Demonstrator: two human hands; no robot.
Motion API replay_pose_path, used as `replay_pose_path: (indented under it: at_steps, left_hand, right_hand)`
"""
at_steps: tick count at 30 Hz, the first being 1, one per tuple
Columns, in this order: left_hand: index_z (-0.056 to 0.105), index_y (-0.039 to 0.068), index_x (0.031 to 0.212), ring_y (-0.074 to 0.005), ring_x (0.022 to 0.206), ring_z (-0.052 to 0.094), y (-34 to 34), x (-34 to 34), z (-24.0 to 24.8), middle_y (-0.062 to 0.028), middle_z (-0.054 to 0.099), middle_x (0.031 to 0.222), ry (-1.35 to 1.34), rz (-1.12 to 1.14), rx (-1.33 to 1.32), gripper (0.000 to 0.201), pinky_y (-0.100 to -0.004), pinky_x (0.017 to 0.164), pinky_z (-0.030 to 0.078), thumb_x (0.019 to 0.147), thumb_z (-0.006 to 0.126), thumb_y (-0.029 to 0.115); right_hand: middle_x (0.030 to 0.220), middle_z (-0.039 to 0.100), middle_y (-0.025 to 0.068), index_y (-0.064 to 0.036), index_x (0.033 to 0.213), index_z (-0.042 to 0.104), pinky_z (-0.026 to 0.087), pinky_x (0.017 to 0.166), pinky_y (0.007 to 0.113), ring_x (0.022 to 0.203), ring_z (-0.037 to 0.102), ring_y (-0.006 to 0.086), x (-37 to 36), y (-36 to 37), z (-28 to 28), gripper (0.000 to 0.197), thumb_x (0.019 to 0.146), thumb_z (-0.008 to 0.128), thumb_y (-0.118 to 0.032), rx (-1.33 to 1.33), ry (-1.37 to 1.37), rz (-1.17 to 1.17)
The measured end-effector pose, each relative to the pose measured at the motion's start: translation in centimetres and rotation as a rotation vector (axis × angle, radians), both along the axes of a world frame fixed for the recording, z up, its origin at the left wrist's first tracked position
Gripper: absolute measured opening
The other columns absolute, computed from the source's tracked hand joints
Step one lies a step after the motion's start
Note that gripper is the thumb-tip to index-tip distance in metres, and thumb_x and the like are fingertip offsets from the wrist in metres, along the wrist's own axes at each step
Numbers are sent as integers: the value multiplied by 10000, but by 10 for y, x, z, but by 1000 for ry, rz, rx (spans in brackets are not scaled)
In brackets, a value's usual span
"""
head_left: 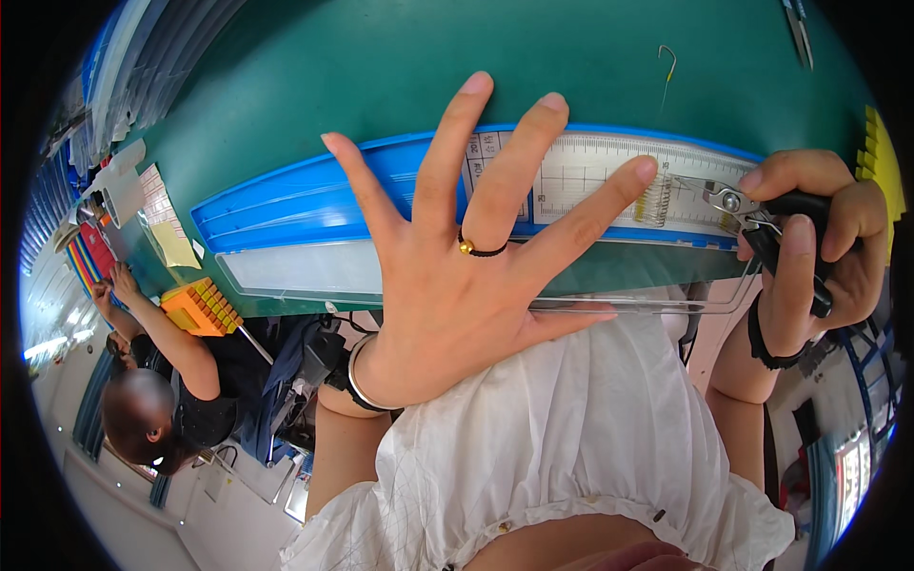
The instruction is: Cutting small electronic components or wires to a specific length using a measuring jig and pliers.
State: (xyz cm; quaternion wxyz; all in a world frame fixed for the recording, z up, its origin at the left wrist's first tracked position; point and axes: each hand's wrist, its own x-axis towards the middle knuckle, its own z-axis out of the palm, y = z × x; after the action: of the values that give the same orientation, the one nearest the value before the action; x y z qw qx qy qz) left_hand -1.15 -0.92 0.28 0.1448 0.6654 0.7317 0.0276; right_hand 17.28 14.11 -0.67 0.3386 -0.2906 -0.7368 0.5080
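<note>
My left hand (455,276) lies across a long blue plastic case (286,202), fingers stretched wide apart, the index fingertip near a small coil spring (655,202). Under that spring runs a white strip (586,171) with ruler marks and a grid, set in the case. In my right hand (852,224) are pliers (731,201) with a metal head and black handles, fingers wrapped round the grips. Their jaws point left over the strip's right end, by thin wire close to the spring. Whether they grip the wire, I cannot tell. A clear lid (305,269) hangs along the case's near side.
A bent wire hook (670,67) lies on the green table (590,52) beyond the case. Tweezers or scissors (800,36) rest at the far right, above a yellow stepped object (878,162). Leftward stand an orange-yellow block (202,306) and another person (152,404).
</note>
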Motion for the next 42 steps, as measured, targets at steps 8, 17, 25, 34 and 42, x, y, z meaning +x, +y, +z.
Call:
replay_pose_path:
  at_steps: [8, 17, 25, 34, 42]
  left_hand:
    - [652, 452, 1333, -361, 1458, 313, -1, -2, -2, -53, 401, 1534, -1, -11, 15, 814, -779, 1121, 59, 593, 723, 784]
    - [698, 376, 1301, -370, 1430, 389, -1, -2, -7, -86, 462, 1520, -40, -3, 100, 804, -749, 1142, 60, 599, 732, 767]
    - [697, 364, 1305, -374, 1424, 399, -1, -2, -9, -100, 482, 1508, -29, -19, 127, 806, -724, 1158, 66, 608, 726, 769]
    - [679, 409, 1316, -370, 1445, 358, 0, 0, -4, -87, 441, 1533, -27, -10, 65, 807, -728, 1158, 66, 593, 742, 761]
    - [655, 447, 1333, -358, 1461, 317, 2, 0, 1, -61, 401, 1547, -30, -2, 4, 823, -744, 1150, 64, 573, 765, 742]
  right_hand:
    - [992, 633, 320, -59, 924, 346, 515, 572, 226, 669, 561, 133, 2, 5, 2, 181, 957, 516, -9, 28, -64, 92]
    - [985, 634, 309, -58, 918, 350, 507, 552, 222, 671, 556, 134, 2, 5, 1, 176, 941, 517, -6, -13, -20, 60]
    - [997, 635, 311, -61, 929, 354, 500, 548, 216, 669, 553, 120, 4, 11, 2, 184, 940, 530, -9, 31, -69, 128]
    - [1005, 631, 297, -63, 929, 349, 497, 576, 220, 679, 551, 126, 6, 14, 1, 209, 935, 555, -26, 48, -42, 168]
    - [975, 650, 305, -63, 904, 359, 493, 569, 224, 688, 558, 131, 4, 8, -1, 195, 943, 545, -16, 63, -23, 105]
